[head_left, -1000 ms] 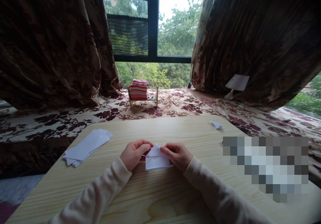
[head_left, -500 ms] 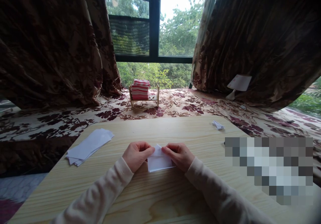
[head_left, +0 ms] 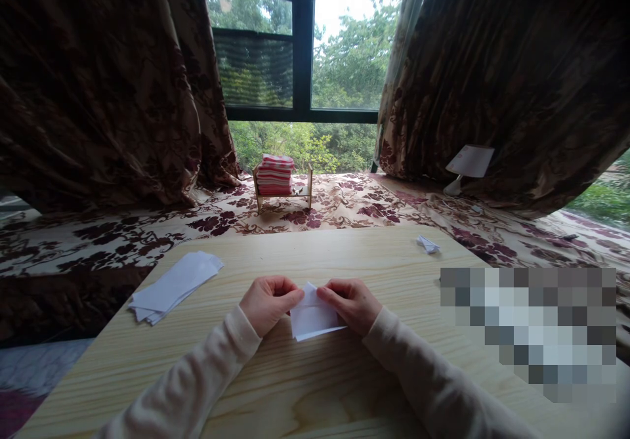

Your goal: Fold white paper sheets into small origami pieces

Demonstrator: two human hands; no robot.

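Between my two hands is a small white sheet of paper, partly folded, with its upper edge coming to a point and a crease across it. My left hand pinches its upper left edge between thumb and curled fingers. On the other side, my right hand pinches the upper right edge in the same way. The fingers behind the paper are hidden. A stack of white paper strips lies fanned out to the left of my left hand. Small folded white papers rest near the table's far right corner.
The wooden table lies under my forearms. Beyond it, a patterned cloth carries a small rack with folded red-and-white cloths, and a white lamp stands to the right. A blurred-out patch covers the right side of the table.
The paper's lower edge has tilted and shifted slightly down and to the right. Both hands keep their pinch and have barely moved.
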